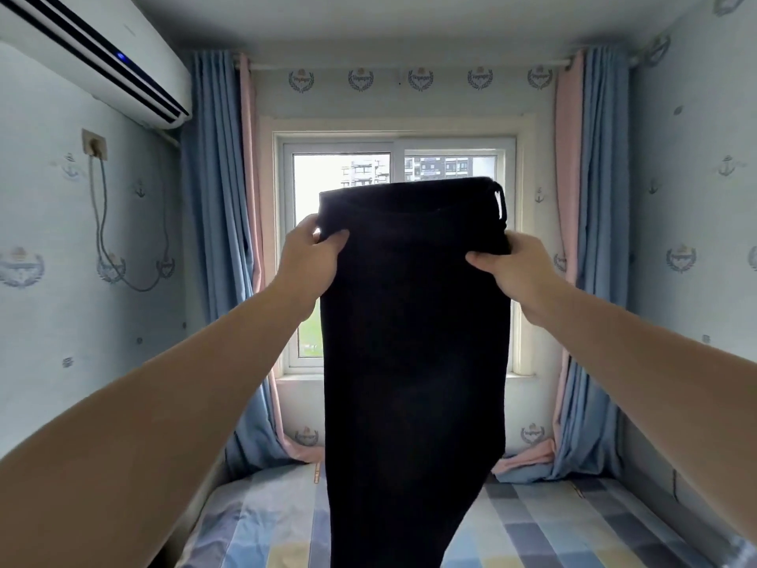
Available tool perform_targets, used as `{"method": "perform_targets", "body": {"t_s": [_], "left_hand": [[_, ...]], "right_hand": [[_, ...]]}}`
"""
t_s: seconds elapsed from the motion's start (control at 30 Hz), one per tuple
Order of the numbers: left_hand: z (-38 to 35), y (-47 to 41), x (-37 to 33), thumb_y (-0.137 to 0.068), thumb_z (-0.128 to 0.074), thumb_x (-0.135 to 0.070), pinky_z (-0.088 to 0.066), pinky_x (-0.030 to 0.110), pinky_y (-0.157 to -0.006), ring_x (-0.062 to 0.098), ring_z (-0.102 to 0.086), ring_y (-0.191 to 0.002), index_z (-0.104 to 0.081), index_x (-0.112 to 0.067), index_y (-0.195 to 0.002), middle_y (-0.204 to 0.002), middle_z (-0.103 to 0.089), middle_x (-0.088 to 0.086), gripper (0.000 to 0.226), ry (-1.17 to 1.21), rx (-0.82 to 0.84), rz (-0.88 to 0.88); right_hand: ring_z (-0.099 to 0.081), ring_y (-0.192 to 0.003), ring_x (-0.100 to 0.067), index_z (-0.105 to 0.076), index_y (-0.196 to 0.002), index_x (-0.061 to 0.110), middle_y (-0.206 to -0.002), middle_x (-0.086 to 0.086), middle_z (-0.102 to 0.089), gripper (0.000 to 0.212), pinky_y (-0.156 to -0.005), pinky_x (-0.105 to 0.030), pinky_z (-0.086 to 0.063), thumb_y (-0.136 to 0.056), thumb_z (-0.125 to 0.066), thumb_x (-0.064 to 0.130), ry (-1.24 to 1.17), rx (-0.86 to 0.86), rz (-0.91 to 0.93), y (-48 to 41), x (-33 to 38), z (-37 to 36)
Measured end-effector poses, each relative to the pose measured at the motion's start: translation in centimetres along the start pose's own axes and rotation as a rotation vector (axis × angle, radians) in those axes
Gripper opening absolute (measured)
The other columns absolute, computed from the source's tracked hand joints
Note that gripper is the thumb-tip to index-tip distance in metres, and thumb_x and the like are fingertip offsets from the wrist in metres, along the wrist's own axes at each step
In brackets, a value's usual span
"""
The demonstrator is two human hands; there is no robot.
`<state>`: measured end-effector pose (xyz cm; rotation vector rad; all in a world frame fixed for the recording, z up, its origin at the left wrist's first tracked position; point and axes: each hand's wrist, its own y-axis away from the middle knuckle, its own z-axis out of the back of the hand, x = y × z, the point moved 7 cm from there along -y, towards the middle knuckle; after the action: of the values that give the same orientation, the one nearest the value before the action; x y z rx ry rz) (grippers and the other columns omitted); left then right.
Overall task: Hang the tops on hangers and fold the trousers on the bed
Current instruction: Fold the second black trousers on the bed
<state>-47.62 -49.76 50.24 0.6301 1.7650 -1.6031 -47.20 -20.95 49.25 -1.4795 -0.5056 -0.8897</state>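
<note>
The pair of black soft-fabric trousers (pixel 413 342) hangs full length in the middle of the view, held up in the air in front of the window (pixel 395 256) and above the bed with its checked sheet of blue, grey and pale yellow squares (pixel 545 530). The cloth is matte and so dark that seams and folds barely show; the legs appear to lie one over the other, forming a single long panel that narrows toward the bottom and runs out of the frame there, so whether it touches the bed cannot be told. The waistband sits at the top as a flat straight band, with a short drawcord end dangling at its right corner. Blue curtains with pink edges (pixel 213 256) hang in smooth vertical pleats on either side of the window, and a white wall air conditioner (pixel 90 55) sits high on the left wall. The left hand (pixel 313 260) is closed on the left edge just under the waistband, thumb in front pinching the cloth. The right hand (pixel 512 268) is closed likewise on the right edge, thumb across the front.
</note>
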Motion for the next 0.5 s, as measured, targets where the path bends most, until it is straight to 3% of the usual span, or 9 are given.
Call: {"method": "perform_targets", "body": {"t_s": [0.13,0.27,0.5], "left_hand": [[1.6,3.6,-3.1,-0.099,-0.061,-0.024,-0.056,0.028,-0.081,0.013,-0.072,-0.099,-0.067,-0.036,-0.107,-0.103,-0.076,-0.012,0.016,0.036,0.006,0.031],[3.4,6.6,-5.0,-0.098,-0.061,-0.025,-0.057,0.03,-0.078,0.011,-0.073,-0.095,-0.067,-0.039,-0.1,-0.096,-0.076,-0.017,0.015,0.069,0.002,0.079],[6.9,9.9,-5.5,-0.098,-0.061,-0.026,-0.059,0.033,-0.083,0.014,-0.073,-0.097,-0.068,-0.028,-0.118,-0.105,-0.076,-0.01,0.021,0.013,-0.034,0.144]], "right_hand": [[-0.072,-0.081,-0.006,-0.067,-0.093,0.034,-0.096,0.012,-0.073,0.02,-0.065,-0.018,-0.052,-0.088,-0.076,0.017,-0.002,-0.01,0.015,4.3,3.4,1.0],[-0.073,-0.078,-0.006,-0.067,-0.093,0.032,-0.093,0.011,-0.074,0.018,-0.06,-0.016,-0.053,-0.088,-0.075,0.017,0.001,0.01,0.001,7.6,6.1,0.8],[-0.073,-0.074,-0.006,-0.069,-0.093,0.028,-0.084,0.013,-0.076,0.018,-0.053,-0.015,-0.055,-0.088,-0.075,0.011,-0.054,0.047,-0.045,11.0,7.4,-1.3]]}}
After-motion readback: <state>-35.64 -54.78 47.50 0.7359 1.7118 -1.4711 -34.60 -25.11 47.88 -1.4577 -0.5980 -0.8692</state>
